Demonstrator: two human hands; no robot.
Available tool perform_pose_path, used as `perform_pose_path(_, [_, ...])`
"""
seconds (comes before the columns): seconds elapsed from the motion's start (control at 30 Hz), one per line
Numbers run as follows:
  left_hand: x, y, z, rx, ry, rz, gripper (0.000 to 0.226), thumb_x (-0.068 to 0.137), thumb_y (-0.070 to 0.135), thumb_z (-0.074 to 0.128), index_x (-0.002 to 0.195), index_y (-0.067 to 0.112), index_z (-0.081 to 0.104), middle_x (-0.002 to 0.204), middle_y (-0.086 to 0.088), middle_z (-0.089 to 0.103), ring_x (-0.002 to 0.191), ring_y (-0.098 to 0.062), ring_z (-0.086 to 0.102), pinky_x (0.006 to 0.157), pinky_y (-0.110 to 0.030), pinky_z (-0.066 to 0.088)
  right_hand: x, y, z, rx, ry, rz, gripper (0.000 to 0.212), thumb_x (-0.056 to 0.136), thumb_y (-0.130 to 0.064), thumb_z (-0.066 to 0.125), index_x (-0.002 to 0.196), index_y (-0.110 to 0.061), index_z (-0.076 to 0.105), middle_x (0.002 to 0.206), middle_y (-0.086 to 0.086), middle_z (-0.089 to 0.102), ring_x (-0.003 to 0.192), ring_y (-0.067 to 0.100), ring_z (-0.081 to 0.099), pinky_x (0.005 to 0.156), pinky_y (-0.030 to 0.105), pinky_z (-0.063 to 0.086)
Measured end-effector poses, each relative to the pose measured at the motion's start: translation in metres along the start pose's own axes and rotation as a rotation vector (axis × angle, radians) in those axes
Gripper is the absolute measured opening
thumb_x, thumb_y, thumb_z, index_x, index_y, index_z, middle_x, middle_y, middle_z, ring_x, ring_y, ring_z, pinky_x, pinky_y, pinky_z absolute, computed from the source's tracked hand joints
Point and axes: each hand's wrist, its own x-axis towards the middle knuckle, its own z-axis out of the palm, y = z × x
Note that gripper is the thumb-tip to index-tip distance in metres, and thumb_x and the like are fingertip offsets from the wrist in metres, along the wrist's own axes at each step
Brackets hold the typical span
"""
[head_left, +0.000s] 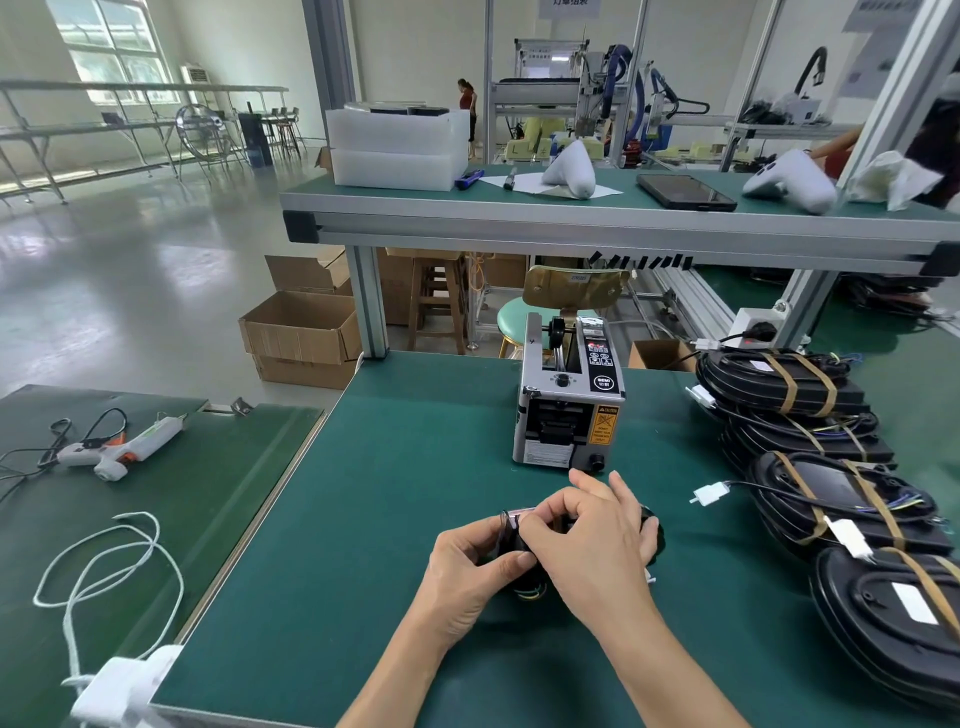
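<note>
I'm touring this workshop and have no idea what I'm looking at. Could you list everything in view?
black part: one, black, on green bench, between both hands
tape dispenser: one, grey and black, behind the hands
taped bundles: at least four, black with tan bands, right
glue gun: one, white and orange, left table
cord: one, white, left table
foam boxes: two, white, upper shelf
shells: two, white, upper shelf
tablet: one, black, upper shelf
cardboard boxes: several, brown, floor
left hand: one, gripping the black part
right hand: one, pinching the black part
</note>
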Motion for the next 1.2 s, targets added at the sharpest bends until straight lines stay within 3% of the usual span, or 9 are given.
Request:
perform_pose_path(0.37, [0.001,-0.001,-0.001,0.016,0.004,-0.007,0.050,0.088,0.030,0.089,0.132,0.013,0.074,0.125,-0.018,0.076,0.116,-0.027,0.073,0.097,-0.034,0.057,0.004,0.001,-0.001,-0.033,-0.002,0.022,0.018,0.081,-0.045,0.071,0.072,-0.030,0.066,0.152,-0.017,0.049,0.155,0.008,0.010,0.125,0.050,-0.007])
perform_pose_path(0.57, [0.000,-0.001,0.000,0.072,0.012,-0.010,0.048,0.085,0.037,0.089,0.128,0.018,0.077,0.126,-0.014,0.077,0.119,-0.029,0.072,0.099,-0.035,0.057,0.004,0.003,0.006,-0.057,0.077,-0.003,0.036,0.081,-0.059,0.072,0.074,-0.029,0.053,0.122,-0.029,0.047,0.152,0.008,0.016,0.124,0.049,-0.004])
perform_pose_path(0.73, [0.000,-0.001,0.000,0.092,0.029,-0.018,0.053,0.079,0.044,0.092,0.125,0.022,0.079,0.122,-0.013,0.079,0.117,-0.027,0.074,0.098,-0.033,0.058,0.006,0.004,0.007,-0.051,0.085,0.005,0.026,0.089,-0.050,0.069,0.083,-0.033,0.050,0.110,-0.025,0.051,0.150,0.007,0.019,0.124,0.046,-0.003])
perform_pose_path(0.83, [0.002,-0.003,-0.001,0.063,0.020,-0.009,0.058,0.078,0.042,0.094,0.129,0.020,0.077,0.125,-0.016,0.077,0.119,-0.029,0.072,0.103,-0.038,0.057,0.010,0.006,0.001,0.008,0.129,0.036,0.013,0.095,-0.042,0.065,0.092,-0.036,0.054,0.102,-0.028,0.052,0.138,0.005,0.034,0.124,0.042,-0.001])
perform_pose_path(0.9, [0.003,-0.003,0.000,0.065,0.015,0.002,0.057,0.079,0.040,0.094,0.129,0.018,0.077,0.125,-0.016,0.077,0.120,-0.029,0.072,0.103,-0.036,0.056,0.022,0.004,-0.008,0.047,0.174,0.058,0.013,0.096,-0.046,0.062,0.091,-0.036,0.056,0.093,-0.026,0.057,0.114,0.006,0.050,0.123,0.044,0.007])
perform_pose_path(0.97, [0.003,-0.004,-0.001,0.081,0.008,0.011,0.055,0.080,0.039,0.094,0.128,0.018,0.077,0.126,-0.015,0.077,0.121,-0.028,0.072,0.102,-0.033,0.056,0.043,-0.003,-0.017,0.052,0.196,0.041,0.017,0.097,-0.043,0.060,0.084,-0.033,0.060,0.083,-0.021,0.064,0.092,0.008,0.058,0.113,0.043,0.029])
perform_pose_path(1.03, [0.003,-0.004,-0.002,0.089,0.007,0.009,0.054,0.079,0.038,0.094,0.127,0.019,0.078,0.125,-0.015,0.077,0.121,-0.028,0.072,0.101,-0.033,0.056,0.071,-0.009,-0.021,0.068,0.166,0.038,0.020,0.097,-0.030,0.060,0.078,-0.025,0.066,0.080,-0.014,0.069,0.085,0.016,0.063,0.091,0.038,0.047])
perform_pose_path(1.13, [0.003,-0.003,-0.002,0.081,-0.013,0.008,0.056,0.078,0.037,0.095,0.128,0.016,0.078,0.124,-0.017,0.077,0.119,-0.030,0.073,0.100,-0.035,0.056,0.120,-0.010,-0.015,0.212,0.069,0.237,0.016,0.090,-0.007,0.057,0.078,-0.004,0.068,0.081,0.006,0.069,0.079,0.030,0.065,0.067,0.032,0.048])
perform_pose_path(1.2, [0.003,-0.002,-0.002,0.067,-0.024,0.009,0.057,0.077,0.035,0.095,0.127,0.014,0.078,0.125,-0.018,0.076,0.119,-0.029,0.073,0.099,-0.033,0.057,0.143,-0.009,-0.007,0.383,0.027,0.442,0.020,0.087,0.004,0.059,0.103,0.007,0.070,0.093,0.018,0.069,0.073,0.028,0.061,0.051,0.024,0.040])
